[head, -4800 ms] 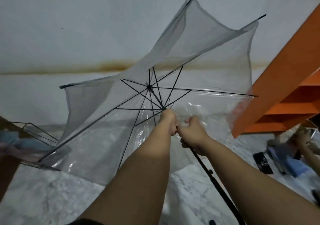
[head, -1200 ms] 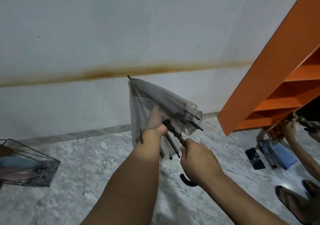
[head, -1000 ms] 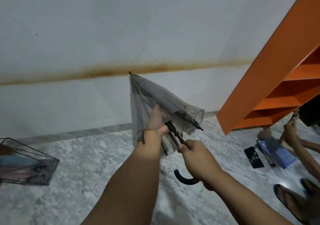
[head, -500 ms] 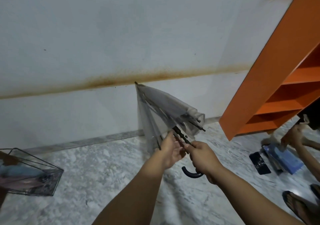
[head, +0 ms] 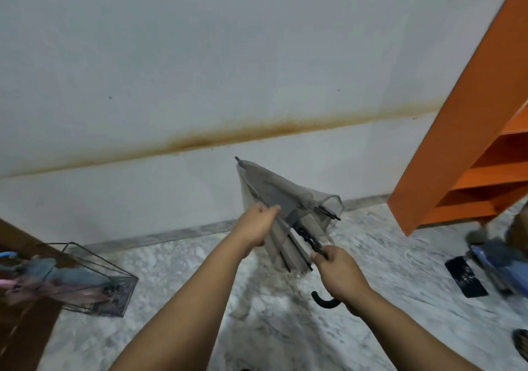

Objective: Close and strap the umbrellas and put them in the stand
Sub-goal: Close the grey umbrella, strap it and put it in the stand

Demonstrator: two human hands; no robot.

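Note:
A clear grey umbrella [head: 285, 196] is folded shut but loose, its tip pointing up towards the wall. My left hand [head: 255, 226] grips the canopy folds on their left side. My right hand [head: 340, 275] grips the black shaft just above the curved black handle [head: 324, 302], which hangs below it. The wire umbrella stand [head: 94, 282] lies tilted on the floor at the left, with blue and pink umbrellas inside it.
An orange shelf unit [head: 463, 153] leans in at the right. Another person's hand, a blue object [head: 500, 265] and a black flat object [head: 465, 276] are on the marble floor at the right. A brown wooden edge shows at the far left.
The open umbrella has been collapsed. In the last half second my left hand moved up along the canopy and my right hand slid down the shaft; the folds are gathered tighter.

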